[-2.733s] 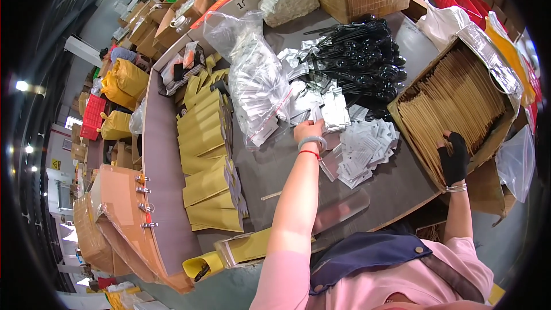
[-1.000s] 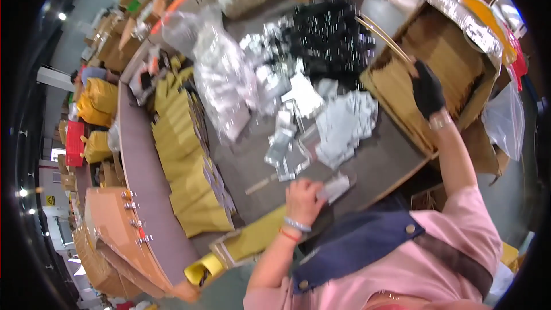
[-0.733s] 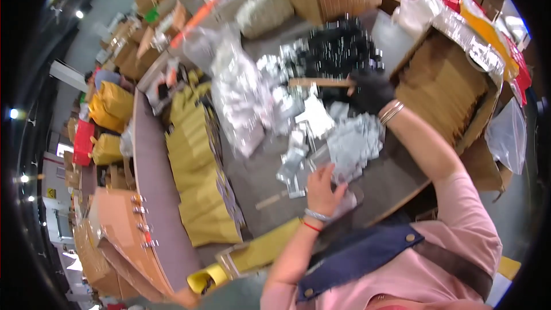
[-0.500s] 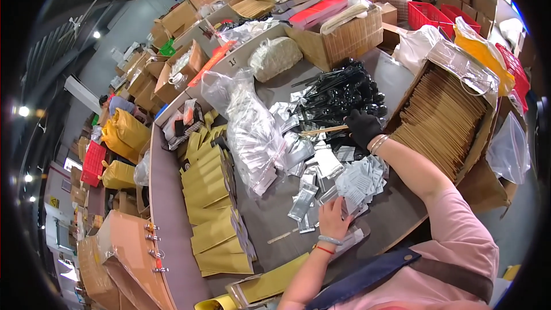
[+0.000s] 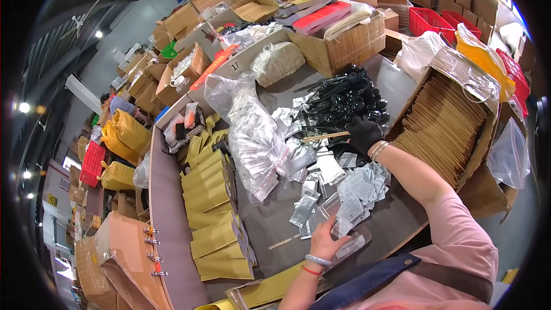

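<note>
My right hand (image 5: 365,135), in a black glove, is closed round one end of a thin tan stick (image 5: 326,136) that points left. It is at the near edge of a heap of black plastic-wrapped cutlery (image 5: 344,100). My bare left hand (image 5: 326,245) has its fingers apart, over the table near a clear plastic sleeve (image 5: 357,242); nothing shows in its grasp. Just beyond it lie white printed packets (image 5: 359,192) in a loose pile and silver foil packets (image 5: 305,206). Whether the left fingertips touch the sleeve, I cannot tell.
A clear bag of white packets (image 5: 252,143) lies left of the heap. Overlapping gold sleeves (image 5: 215,224) line the left side. At right stands a carton of brown paper strips (image 5: 445,123). Another carton (image 5: 338,43) is at the back. Two people sit beyond.
My left hand has drawn back from the white packets, toward me and slightly left, and its fingers have spread. My right hand still holds the stick, almost in the same place.
</note>
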The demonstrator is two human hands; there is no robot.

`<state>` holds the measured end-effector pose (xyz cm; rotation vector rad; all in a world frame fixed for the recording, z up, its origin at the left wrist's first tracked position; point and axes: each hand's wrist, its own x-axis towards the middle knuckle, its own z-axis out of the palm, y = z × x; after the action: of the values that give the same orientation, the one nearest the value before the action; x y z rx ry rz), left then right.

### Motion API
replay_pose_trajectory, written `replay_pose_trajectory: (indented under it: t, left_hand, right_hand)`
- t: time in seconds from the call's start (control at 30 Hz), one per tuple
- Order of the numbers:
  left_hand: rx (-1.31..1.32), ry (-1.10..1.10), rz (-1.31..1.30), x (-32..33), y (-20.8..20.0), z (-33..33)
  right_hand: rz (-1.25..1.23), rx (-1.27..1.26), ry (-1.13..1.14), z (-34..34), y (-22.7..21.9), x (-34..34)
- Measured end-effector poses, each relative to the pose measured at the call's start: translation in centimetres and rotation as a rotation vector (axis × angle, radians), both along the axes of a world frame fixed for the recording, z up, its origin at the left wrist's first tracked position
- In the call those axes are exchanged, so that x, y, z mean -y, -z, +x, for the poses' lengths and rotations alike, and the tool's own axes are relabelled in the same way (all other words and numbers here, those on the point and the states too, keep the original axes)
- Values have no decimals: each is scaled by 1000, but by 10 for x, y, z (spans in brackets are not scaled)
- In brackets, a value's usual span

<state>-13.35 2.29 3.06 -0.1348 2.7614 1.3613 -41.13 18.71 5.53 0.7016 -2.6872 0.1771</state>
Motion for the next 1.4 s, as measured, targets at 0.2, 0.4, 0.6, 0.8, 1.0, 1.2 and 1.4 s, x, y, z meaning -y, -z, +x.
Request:
replay_pose_trajectory:
  t: [0.2, 0.4, 0.6, 0.8, 1.0, 1.2, 1.4]
  left_hand:
    - [-185, 55, -164, 0, -13, 64]
    - [-210, 40, -275, 4, 1, 89]
    - [-198, 67, -364, 8, -3, 87]
    - [-259, 69, -400, 4, -8, 100]
    - [-300, 80, -570, -5, 13, 125]
    - [-241, 47, -526, 12, -2, 139]
    - [-136, -47, -485, 43, -5, 141]
  right_hand:
    - [-54, -72, -85, 1, -4, -6]
    - [-383, 49, -71, 24, -33, -16]
    - [-889, 456, -58, 82, -65, -53]
    - [-987, 1125, 42, 167, -35, -71]
    - [-805, 1317, 81, 216, 15, -64]
    - [-379, 656, -383, 236, 20, -57]
    - [91, 494, -663, 228, 27, -70]
